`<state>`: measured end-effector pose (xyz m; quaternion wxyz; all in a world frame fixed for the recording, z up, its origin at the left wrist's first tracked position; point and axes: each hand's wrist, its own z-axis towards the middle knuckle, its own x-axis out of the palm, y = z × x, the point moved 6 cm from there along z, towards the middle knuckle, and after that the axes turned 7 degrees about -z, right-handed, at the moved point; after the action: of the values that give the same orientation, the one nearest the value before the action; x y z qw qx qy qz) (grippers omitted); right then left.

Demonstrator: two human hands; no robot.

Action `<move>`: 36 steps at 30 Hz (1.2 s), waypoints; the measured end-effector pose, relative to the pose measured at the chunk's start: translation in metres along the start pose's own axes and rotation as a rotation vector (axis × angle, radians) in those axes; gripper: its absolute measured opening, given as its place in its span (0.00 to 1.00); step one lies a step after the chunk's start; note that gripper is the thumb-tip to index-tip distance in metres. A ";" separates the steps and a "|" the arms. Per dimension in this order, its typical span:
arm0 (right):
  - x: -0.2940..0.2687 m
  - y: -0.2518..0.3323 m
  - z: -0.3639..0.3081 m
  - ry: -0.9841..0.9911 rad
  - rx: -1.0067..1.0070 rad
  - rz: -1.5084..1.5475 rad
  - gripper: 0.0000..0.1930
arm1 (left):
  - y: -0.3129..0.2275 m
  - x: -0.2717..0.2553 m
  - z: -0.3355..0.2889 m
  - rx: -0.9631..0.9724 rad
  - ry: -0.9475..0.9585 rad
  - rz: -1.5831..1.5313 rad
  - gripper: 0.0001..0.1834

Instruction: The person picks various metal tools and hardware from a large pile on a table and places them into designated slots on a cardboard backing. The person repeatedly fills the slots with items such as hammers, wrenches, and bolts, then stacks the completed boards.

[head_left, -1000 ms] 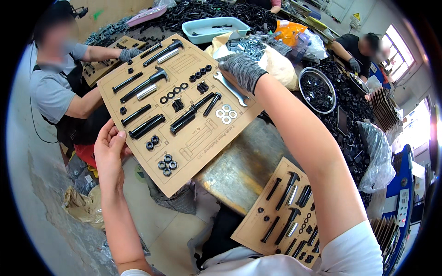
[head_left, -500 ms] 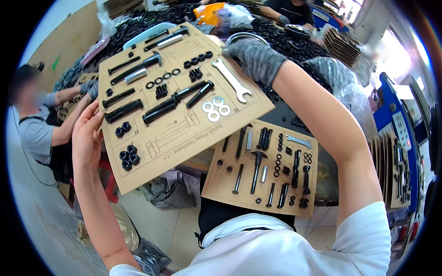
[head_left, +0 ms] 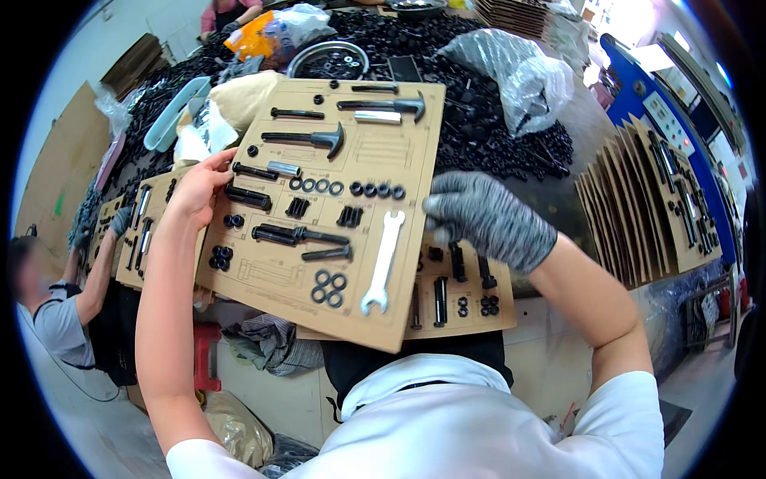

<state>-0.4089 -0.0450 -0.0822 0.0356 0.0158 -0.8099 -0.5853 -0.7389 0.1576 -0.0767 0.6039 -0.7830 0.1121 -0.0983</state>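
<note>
Ideally, the brown board (head_left: 371, 160) in the middle of the frame is kept flat and free of jerks, so its black bolts (head_left: 297, 114) and silver wrench (head_left: 384, 263) don't slip. The bare left hand (head_left: 197, 189) grips its left edge; the gloved right hand (head_left: 487, 219) curls at the right edge, though whether it pinches the card I cannot tell. Firm support on both sides seems wise. A second board (head_left: 506, 315) shows partly behind it, lower centre. Beyond, the table (head_left: 550, 207) bears heaped black fasteners (head_left: 471, 128). Brown cards (head_left: 614, 207) stand at right; a co-worker (head_left: 60, 331) is at lower left.
</note>
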 end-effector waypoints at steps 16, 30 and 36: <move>0.042 -0.139 -0.075 0.291 0.203 0.404 0.24 | 0.026 0.200 0.093 -0.089 0.626 0.323 0.29; 0.056 -0.198 -0.080 0.370 0.437 0.926 0.17 | 0.063 0.277 0.104 -0.091 0.755 0.502 0.26; 0.052 -0.209 -0.084 0.326 0.498 0.992 0.17 | 0.073 0.293 0.108 -0.042 0.785 0.563 0.25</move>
<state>-0.4582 -0.1935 -0.2526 0.4254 -0.2680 -0.8177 -0.2804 -0.4320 0.1534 -0.1694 0.5031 -0.6381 0.5410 -0.2170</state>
